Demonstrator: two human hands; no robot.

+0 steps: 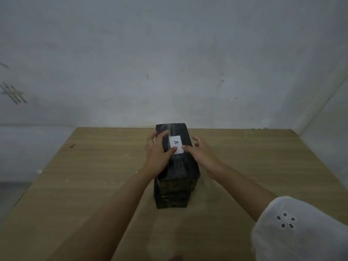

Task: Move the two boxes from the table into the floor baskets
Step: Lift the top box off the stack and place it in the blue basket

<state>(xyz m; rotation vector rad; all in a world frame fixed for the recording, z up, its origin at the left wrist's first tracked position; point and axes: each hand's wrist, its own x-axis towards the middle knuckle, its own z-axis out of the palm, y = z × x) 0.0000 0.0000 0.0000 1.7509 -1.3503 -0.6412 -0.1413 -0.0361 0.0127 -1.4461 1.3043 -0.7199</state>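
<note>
Two black boxes are stacked in the middle of the wooden table point(75, 176). The top box point(180, 166) carries a white label marked "A" and sits slightly askew on the bottom box point(171, 200). My left hand point(160, 153) lies on the top box's left side, fingers spread over its top and thumb near the label. My right hand point(199, 151) is at the box's right edge, thumb touching the top near the label, fingers apart and raised. Neither hand has closed around the box. No floor baskets are in view.
A grey wall stands right behind the table's far edge, with a corner at the right. A strip of floor shows to the left of the table. My white sleeve point(301, 232) fills the lower right.
</note>
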